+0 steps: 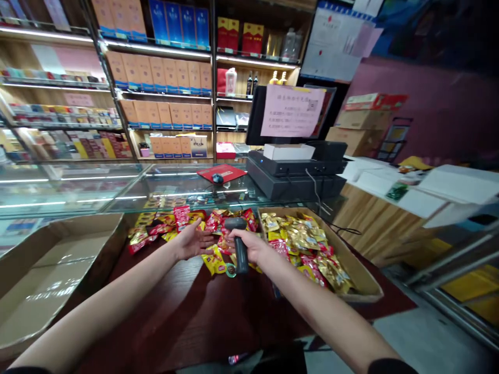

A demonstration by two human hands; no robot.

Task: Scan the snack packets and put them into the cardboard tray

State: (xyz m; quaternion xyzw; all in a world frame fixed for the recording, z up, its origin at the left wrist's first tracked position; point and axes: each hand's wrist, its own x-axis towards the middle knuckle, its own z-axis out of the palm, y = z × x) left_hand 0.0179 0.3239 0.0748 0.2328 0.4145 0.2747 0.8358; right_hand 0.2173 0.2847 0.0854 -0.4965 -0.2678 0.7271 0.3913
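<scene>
My right hand (249, 245) is wrapped round the handle of a black handheld scanner (241, 252), its head pointing toward the glass counter. To the left of it, my left hand (193, 240) is open, fingers spread, beside the pile of red and yellow snack packets (214, 259) and holding nothing. A small round green-edged item (231, 270) lies at the near edge of the pile. Right of my right hand, a shallow cardboard box (366, 291) holds gold, red and yellow packets (306, 234).
An open cardboard tray (50, 265) stands at the left. Behind the dark red table (187, 322) are a glass display counter (128, 184), a red mat (230, 172) with a mouse, and a monitor (255, 122) on a black till (288, 182). Stocked shelves stand beyond.
</scene>
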